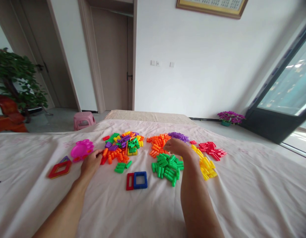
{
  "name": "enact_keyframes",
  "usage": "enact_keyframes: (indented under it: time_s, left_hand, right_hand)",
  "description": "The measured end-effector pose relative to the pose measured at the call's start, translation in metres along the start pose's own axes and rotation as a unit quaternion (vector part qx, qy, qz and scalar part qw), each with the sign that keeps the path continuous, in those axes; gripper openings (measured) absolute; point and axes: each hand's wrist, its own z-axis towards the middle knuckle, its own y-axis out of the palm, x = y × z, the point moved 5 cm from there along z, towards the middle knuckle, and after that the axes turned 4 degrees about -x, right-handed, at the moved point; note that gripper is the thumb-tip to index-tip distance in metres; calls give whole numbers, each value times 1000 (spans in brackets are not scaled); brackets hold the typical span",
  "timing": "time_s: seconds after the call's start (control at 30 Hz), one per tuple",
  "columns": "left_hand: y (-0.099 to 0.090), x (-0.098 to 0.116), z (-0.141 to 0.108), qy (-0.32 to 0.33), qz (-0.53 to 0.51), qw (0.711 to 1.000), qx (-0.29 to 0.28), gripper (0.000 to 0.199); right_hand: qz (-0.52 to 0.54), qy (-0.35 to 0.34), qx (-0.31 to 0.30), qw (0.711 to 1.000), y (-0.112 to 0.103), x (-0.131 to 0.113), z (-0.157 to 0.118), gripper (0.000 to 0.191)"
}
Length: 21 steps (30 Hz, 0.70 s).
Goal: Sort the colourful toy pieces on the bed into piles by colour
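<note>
My left hand (92, 161) rests at the left edge of a mixed pile of colored pieces (123, 142), its fingertips close to a red piece (103, 160); what they hold, if anything, is too small to tell. My right hand (177, 147) hangs over the sorted piles, its fingers bent down and partly hidden. Around it lie an orange pile (157, 144), a purple pile (179, 136), a green pile (167, 167) and a yellow pile (206, 168). Farther right is a red pile (212, 150).
A pink paw-shaped tray (81, 149) and red and blue frames (60, 169) lie at the left. Nearer me are a red frame (128, 181) and a blue square frame (145, 180). Beyond the cloth (105, 205) stands a pink stool (83, 120).
</note>
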Motion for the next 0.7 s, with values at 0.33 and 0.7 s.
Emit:
enact_keyframes:
  time_s: [0.33,0.7]
  left_hand:
    - [2,-2,2,6,3,1000,2,39]
    - [2,-3,2,3,4,1000,-4,41]
  right_hand:
    - [-26,-220,6,975,55,-95,31,27]
    - [-72,-249,11,966,113,-126,43,23]
